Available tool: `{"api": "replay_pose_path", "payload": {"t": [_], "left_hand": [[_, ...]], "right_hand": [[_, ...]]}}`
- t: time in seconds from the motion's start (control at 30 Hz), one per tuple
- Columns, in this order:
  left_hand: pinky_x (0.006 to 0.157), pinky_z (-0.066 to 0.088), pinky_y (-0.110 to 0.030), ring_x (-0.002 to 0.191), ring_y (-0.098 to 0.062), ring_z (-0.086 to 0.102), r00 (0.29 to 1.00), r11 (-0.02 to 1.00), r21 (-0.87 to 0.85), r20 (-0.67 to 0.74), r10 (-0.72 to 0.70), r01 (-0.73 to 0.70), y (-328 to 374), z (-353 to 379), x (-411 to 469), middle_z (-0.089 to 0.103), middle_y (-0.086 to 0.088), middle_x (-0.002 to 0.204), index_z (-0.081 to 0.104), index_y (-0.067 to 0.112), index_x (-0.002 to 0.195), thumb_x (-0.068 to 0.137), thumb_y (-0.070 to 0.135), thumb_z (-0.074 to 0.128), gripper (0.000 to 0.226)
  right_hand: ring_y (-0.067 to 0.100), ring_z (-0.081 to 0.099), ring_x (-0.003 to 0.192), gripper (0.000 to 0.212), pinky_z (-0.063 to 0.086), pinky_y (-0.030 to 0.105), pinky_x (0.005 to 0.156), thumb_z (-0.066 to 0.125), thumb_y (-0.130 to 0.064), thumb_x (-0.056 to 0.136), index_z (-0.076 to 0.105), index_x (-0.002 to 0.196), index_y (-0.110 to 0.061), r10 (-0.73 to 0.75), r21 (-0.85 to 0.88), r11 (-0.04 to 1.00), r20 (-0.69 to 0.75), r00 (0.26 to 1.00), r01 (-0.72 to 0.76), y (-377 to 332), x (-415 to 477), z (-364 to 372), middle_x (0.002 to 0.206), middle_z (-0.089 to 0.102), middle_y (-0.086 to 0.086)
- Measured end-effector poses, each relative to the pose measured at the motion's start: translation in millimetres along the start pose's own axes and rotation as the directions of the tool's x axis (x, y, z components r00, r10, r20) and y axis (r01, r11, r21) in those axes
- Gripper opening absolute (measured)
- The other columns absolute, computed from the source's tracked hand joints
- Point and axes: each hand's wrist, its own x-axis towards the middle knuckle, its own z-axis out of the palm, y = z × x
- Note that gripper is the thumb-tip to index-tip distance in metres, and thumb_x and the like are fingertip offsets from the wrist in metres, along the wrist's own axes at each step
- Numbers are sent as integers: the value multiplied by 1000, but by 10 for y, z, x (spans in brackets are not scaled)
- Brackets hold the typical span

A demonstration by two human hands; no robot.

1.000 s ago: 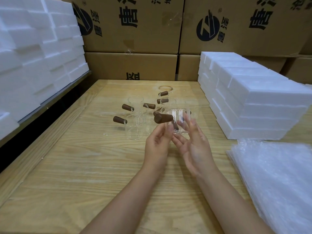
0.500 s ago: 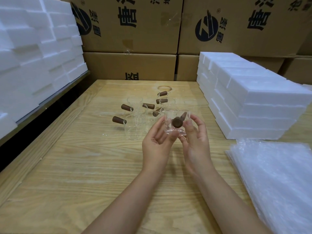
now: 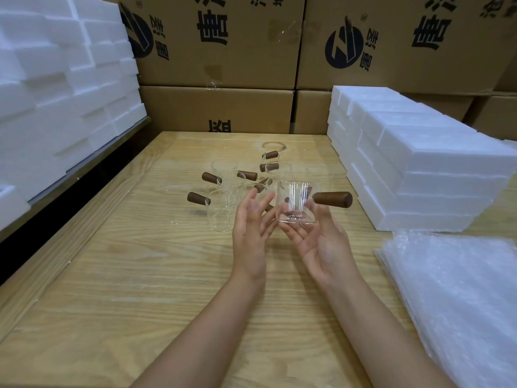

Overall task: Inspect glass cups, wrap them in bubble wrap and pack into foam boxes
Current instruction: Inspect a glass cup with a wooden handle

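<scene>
Glass cup: upright in the air just above centre frame, above the tabletop, its wooden handle pointing to the right.
Right hand: palm up, fingers nearly straight beneath the cup's base, carrying it; the thumb rises beside the wall under the handle.
Left hand: wide, fingers spread and straight, tips at the cup's left side; contact cannot be told.
Other cups: clustered on the tabletop behind the hands, handles at varied angles.
Bubble wrap: stacked sheets, lower right.
Foam boxes: piled at right; more at upper left.
Cardboard cartons: stacked along the top of the frame.
</scene>
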Motion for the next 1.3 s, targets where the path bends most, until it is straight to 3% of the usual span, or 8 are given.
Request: {"api": "replay_pose_path", "payload": {"t": [0.1,0.23,0.4,0.53,0.67,0.77,1.03,1.3], "left_hand": [[90,52,-27,110,-16,65,997,997,62,67,-39,35,-28,37,-24,68,-4,118,53,16,129,57,64,78,91],[79,51,-17,100,-9,68,993,991,136,114,-6,-9,-42,50,-47,68,-8,112,60,12,121,59,44,74,72],[85,51,-20,110,-7,64,993,992,123,111,-27,13,-39,-4,-9,72,7,106,64,14,117,58,44,73,67],[89,50,-22,103,-10,65,986,996,-17,140,-87,91,-4,0,7,71,0,104,68,15,107,61,40,72,52],[87,53,-25,97,-16,65,975,980,-98,157,-157,173,26,-30,36,71,-6,99,74,14,91,59,37,74,40],[79,56,-26,96,-23,65,964,980,-52,193,-181,194,29,-36,27,67,-15,104,69,10,100,61,38,73,48],[85,52,-23,110,-16,65,972,993,72,209,-104,91,-2,-12,-5,71,-3,114,59,21,118,60,34,77,62],[92,46,-15,119,-10,59,973,973,207,222,57,-104,-26,50,-64,60,3,133,50,23,133,69,5,78,72]], "right_hand": [[28,68,83,45,56,35,80,63,-36,74,58,104,-4,38,-31,999,38,999,-37,11,-6,-3,99,66,22],[28,71,86,31,58,38,81,69,-42,62,76,79,-17,23,-113,993,94,995,-12,15,-32,31,93,72,16],[24,71,87,17,57,27,65,58,-31,89,65,93,-16,-94,-292,951,33,995,99,6,-49,20,96,74,14],[4,59,76,23,48,19,69,51,-23,98,70,95,-36,-444,-654,652,82,892,384,37,-75,-20,93,69,-9],[25,60,91,28,49,26,78,54,-17,91,61,113,-34,-585,-624,516,243,773,587,-12,-153,-11,101,63,12],[21,63,85,33,52,29,75,64,-25,84,58,113,-41,-571,-631,450,340,747,632,-28,-228,47,93,66,-4],[-2,65,69,19,48,10,63,67,-7,86,62,83,-25,-634,-617,557,117,765,556,-52,-215,88,73,69,-20],[7,40,42,26,33,20,42,59,-19,93,55,68,-13,-462,-393,851,-243,853,349,-78,-134,64,49,48,-4]]}}
